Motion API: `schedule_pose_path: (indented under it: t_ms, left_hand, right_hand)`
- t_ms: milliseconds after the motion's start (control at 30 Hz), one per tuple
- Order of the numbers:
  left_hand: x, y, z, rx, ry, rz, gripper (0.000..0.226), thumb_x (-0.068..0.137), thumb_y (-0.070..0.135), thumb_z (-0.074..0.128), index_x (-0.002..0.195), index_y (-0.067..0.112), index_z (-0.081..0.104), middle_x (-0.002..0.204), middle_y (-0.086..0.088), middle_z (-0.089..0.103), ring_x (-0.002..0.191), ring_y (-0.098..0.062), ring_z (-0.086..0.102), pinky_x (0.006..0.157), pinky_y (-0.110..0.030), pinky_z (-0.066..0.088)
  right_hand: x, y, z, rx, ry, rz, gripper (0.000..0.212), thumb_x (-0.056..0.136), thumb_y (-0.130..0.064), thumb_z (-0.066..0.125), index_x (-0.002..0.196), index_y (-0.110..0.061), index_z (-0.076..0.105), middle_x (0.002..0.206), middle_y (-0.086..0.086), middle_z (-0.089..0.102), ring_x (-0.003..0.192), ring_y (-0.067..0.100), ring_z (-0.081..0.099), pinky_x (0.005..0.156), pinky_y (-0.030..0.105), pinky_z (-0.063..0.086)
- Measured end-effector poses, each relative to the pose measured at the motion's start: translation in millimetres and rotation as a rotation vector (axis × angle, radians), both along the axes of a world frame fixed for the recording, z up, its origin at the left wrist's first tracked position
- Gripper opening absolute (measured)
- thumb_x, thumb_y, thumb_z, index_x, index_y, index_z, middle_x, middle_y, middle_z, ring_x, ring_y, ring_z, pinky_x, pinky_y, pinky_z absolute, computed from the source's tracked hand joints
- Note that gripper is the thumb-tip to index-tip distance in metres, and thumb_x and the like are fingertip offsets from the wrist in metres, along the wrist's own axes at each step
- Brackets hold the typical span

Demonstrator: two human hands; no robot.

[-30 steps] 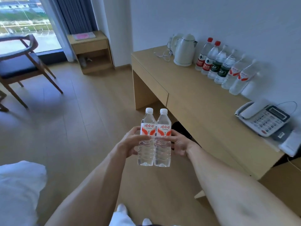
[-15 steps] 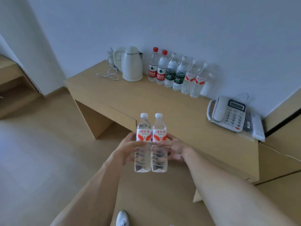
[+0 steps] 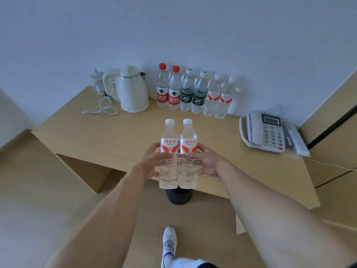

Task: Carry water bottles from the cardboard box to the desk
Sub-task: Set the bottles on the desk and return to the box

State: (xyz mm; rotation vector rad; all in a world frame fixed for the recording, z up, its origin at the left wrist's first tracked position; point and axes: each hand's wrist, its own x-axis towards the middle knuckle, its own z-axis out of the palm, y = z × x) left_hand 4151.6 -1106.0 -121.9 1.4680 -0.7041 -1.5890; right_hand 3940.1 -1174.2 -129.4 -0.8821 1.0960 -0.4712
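**Two bottles in hand, at the desk edge — set-down is next**

Grip: left hand (image 3: 149,161) wraps the left bottle (image 3: 169,153) w/ fingers curled round its waist; right hand (image 3: 206,161) does the same on the right bottle (image 3: 188,153). Both bottles upright, pressed side by side, caps up, held in the air over the near edge of the desk (image 3: 96,136), not yet resting on it.

Outward: at the back of the desk, vs. the wall, a row of six bottles (image 3: 193,93) already stands: two red-capped, two green-label, two w/ the same red-and-white label as the carried pair. Kettle (image 3: 133,89) to the row's left, phone (image 3: 266,130) well to its right. Cardboard box not in view.

Step, as I judge it: carry leg nearly done, placing abt. to start. Next move calls for reaching fwd over the bare desktop and lowering both bottles flat on their bases, prob. in front of or beside the row, then letting go w/o tipping either one or knocking the standing row.
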Motion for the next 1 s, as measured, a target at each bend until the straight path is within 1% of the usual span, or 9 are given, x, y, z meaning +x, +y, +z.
schedule_pose_path:
  t_ms: [67, 200, 300, 400, 467, 600, 767, 867, 1000]
  left_hand:
    - [12.5, -19.7, -1.0, -0.008, -0.020, -0.009, 0.056, 0.078, 0.007, 0.079, 0.125, 0.029, 0.059, 0.118, -0.013, 0.071, 0.103, -0.032, 0.069, 0.082, -0.056, 0.056]
    - [40.5, -57.9, -0.4, -0.025, -0.044, -0.014, 0.057, 0.077, 0.006, 0.079, 0.125, 0.030, 0.059, 0.119, -0.014, 0.070, 0.109, -0.035, 0.067, 0.080, -0.059, 0.057]
    - [61.2, -82.8, 5.3, -0.048, -0.064, -0.002, 0.058, 0.076, 0.004, 0.080, 0.123, 0.030, 0.059, 0.115, -0.016, 0.069, 0.099, -0.031, 0.067, 0.085, -0.062, 0.055]
    - [81.9, -110.3, 11.6, -0.142, -0.086, 0.007, 0.070, 0.065, 0.008, 0.084, 0.126, 0.030, 0.055, 0.115, -0.016, 0.069, 0.095, -0.029, 0.069, 0.090, -0.060, 0.053]
    - [92.1, -125.6, 15.4, -0.218, -0.105, -0.004, 0.079, 0.060, 0.011, 0.083, 0.130, 0.028, 0.051, 0.119, -0.015, 0.068, 0.105, -0.031, 0.068, 0.092, -0.057, 0.053]
    - [106.2, -151.3, 17.8, -0.323, -0.131, -0.023, 0.083, 0.061, 0.009, 0.082, 0.135, 0.020, 0.047, 0.123, -0.016, 0.066, 0.116, -0.034, 0.063, 0.101, -0.055, 0.051]
    - [119.5, -179.2, 15.2, -0.378, -0.175, -0.069, 0.077, 0.063, 0.011, 0.082, 0.133, 0.015, 0.049, 0.123, -0.019, 0.065, 0.122, -0.036, 0.059, 0.104, -0.055, 0.049]
    - [129.4, -194.1, 10.6, -0.366, -0.209, -0.100, 0.073, 0.064, 0.008, 0.084, 0.129, 0.016, 0.052, 0.119, -0.014, 0.069, 0.118, -0.032, 0.062, 0.105, -0.054, 0.048]
    - [140.4, -208.7, 5.1, -0.380, -0.275, -0.174, 0.062, 0.074, -0.006, 0.081, 0.124, 0.017, 0.052, 0.114, -0.007, 0.072, 0.114, -0.022, 0.064, 0.096, -0.040, 0.052]
  right_hand:
    - [11.4, -16.2, -2.9, -0.010, -0.013, -0.025, 0.057, 0.076, -0.007, 0.083, 0.126, -0.022, 0.060, 0.121, 0.011, 0.068, 0.113, 0.033, 0.064, 0.083, 0.068, 0.053]
    - [38.4, -52.3, -5.2, -0.035, -0.043, -0.022, 0.052, 0.077, -0.009, 0.082, 0.121, -0.025, 0.061, 0.117, 0.011, 0.068, 0.097, 0.027, 0.069, 0.068, 0.050, 0.058]
    - [61.3, -79.8, -4.7, -0.073, -0.039, -0.022, 0.057, 0.076, -0.007, 0.083, 0.125, -0.027, 0.060, 0.116, 0.010, 0.070, 0.098, 0.027, 0.070, 0.077, 0.055, 0.058]
    - [87.3, -107.2, -2.3, -0.173, -0.037, -0.058, 0.061, 0.071, -0.003, 0.086, 0.121, -0.027, 0.062, 0.114, 0.010, 0.071, 0.102, 0.031, 0.071, 0.084, 0.061, 0.056]
    - [100.5, -120.9, 3.3, -0.241, -0.017, -0.095, 0.063, 0.068, -0.004, 0.088, 0.119, -0.030, 0.062, 0.112, 0.006, 0.072, 0.105, 0.027, 0.070, 0.083, 0.055, 0.058]
    - [115.4, -140.5, 7.8, -0.328, -0.019, -0.182, 0.074, 0.066, 0.000, 0.087, 0.121, -0.039, 0.058, 0.112, -0.002, 0.072, 0.105, 0.014, 0.067, 0.078, 0.031, 0.050]
    - [123.4, -155.2, 11.8, -0.441, 0.065, -0.199, 0.075, 0.067, 0.000, 0.087, 0.129, -0.027, 0.054, 0.115, 0.002, 0.070, 0.107, 0.012, 0.066, 0.083, 0.024, 0.048]
    - [125.0, -164.7, 13.8, -0.480, 0.126, -0.219, 0.071, 0.067, 0.001, 0.087, 0.126, -0.021, 0.053, 0.117, 0.008, 0.068, 0.111, 0.018, 0.063, 0.089, 0.030, 0.049]
    - [125.5, -173.5, 13.6, -0.518, 0.202, -0.231, 0.073, 0.066, -0.001, 0.088, 0.127, -0.019, 0.052, 0.116, 0.001, 0.068, 0.109, 0.010, 0.063, 0.090, 0.027, 0.050]
